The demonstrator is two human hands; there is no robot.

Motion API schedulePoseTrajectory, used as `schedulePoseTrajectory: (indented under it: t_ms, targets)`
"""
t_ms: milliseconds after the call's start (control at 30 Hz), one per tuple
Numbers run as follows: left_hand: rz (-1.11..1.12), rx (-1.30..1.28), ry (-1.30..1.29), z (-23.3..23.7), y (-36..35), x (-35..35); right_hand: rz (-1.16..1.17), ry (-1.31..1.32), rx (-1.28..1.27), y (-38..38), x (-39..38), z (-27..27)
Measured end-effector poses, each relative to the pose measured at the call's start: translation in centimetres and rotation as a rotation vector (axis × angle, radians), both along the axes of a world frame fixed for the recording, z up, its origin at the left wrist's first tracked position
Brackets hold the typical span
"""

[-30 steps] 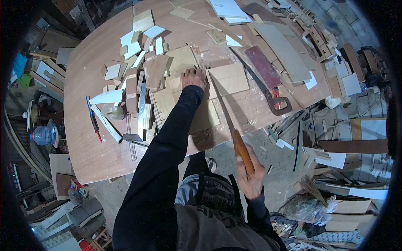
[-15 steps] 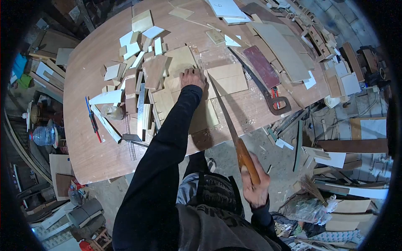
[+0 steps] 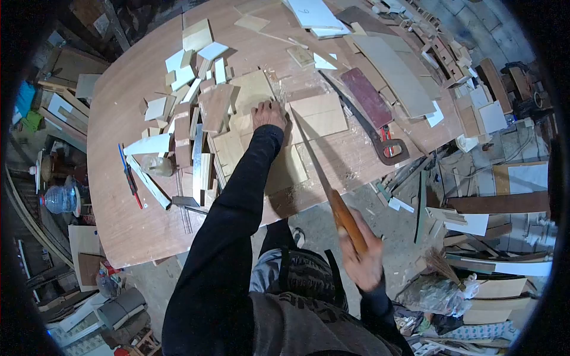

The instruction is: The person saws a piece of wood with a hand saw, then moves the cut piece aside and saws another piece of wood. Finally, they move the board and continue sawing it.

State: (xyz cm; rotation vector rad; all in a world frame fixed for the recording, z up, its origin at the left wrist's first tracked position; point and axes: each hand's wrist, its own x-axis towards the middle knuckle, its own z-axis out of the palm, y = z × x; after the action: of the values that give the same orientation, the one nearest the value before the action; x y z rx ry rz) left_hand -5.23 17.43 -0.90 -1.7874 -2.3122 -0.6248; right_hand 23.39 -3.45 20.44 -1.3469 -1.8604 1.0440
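My right hand (image 3: 363, 261) is wrapped round the wooden handle of a handsaw (image 3: 347, 221), below the table's front edge. The narrow blade runs up and away, its tip against the left part of a pale wooden board (image 3: 323, 118) marked with pencil lines. Just left of the blade my left hand (image 3: 269, 115) bears down on the board with bent fingers; what lies under the palm is hidden. More light wood pieces (image 3: 252, 89) lie beneath and around that hand. The blade casts a dark shadow to its right.
Offcuts (image 3: 217, 107) crowd the table left of my arm, near a small jar (image 3: 159, 166) and a blue-and-red pen-like tool (image 3: 130, 175). To the right lie a dark saw or clamp-like tool (image 3: 389, 151) and a maroon block (image 3: 366, 97). Wood scraps litter the floor.
My right hand and the saw handle are slightly lower, with the blade still on the board. My left hand keeps its hold. The whole view has shifted a little.
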Motion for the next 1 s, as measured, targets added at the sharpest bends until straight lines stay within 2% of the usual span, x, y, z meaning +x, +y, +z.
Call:
schedulePoseTrajectory:
  t_ms: [33,100,133,233,367,433,500,567,633,700,767,867,967,1000]
  targets:
    - [0.011,-0.002,0.005,0.1,-0.3,0.0,0.006,-0.005,-0.008,0.1,0.2,0.3]
    - [-0.007,-0.005,-0.001,0.2,-0.7,0.1,-0.036,-0.043,-0.185,0.6,0.1,1.2]
    - [-0.004,0.016,0.005,0.4,-0.3,0.0,-0.040,-0.030,-0.070,2.0,-0.9,-0.7]
    - [0.007,0.020,-0.005,0.5,0.7,-0.2,0.008,-0.020,0.017,2.7,-1.4,0.3]
    - [0.024,0.019,0.009,1.0,-0.7,0.4,-0.020,-0.009,-0.154,1.2,-0.9,2.8]
    - [-0.024,0.051,0.037,0.6,-1.9,0.5,0.008,-0.063,-0.068,3.8,-2.9,-0.5]
    - [0.008,0.004,0.008,1.1,-0.6,0.2,0.003,-0.080,-0.004,3.3,-2.1,-0.1]
    - [0.022,-0.006,-0.024,1.3,0.2,0.1,-0.001,-0.002,-0.043,0.1,0.0,1.5]
    - [0.014,0.055,0.048,1.1,-0.8,0.4,-0.030,0.036,-0.115,0.0,-0.6,1.7]
    - [-0.024,0.087,0.068,0.7,-1.3,0.0,-0.011,-0.040,-0.188,3.8,-2.7,-0.1]
    - [-0.001,0.072,0.042,0.9,-0.6,0.0,-0.004,0.002,-0.059,3.2,-1.9,-0.6]
    - [0.026,0.081,0.066,2.1,0.5,-0.2,-0.008,0.073,-0.049,-0.5,0.4,1.6]
    - [-0.027,0.016,0.091,2.3,-1.6,0.2,-0.021,-0.012,-0.191,3.5,-3.0,-0.6]
    - [-0.043,0.019,0.074,1.9,-1.9,0.2,-0.015,-0.005,-0.130,3.3,-2.8,-1.0]
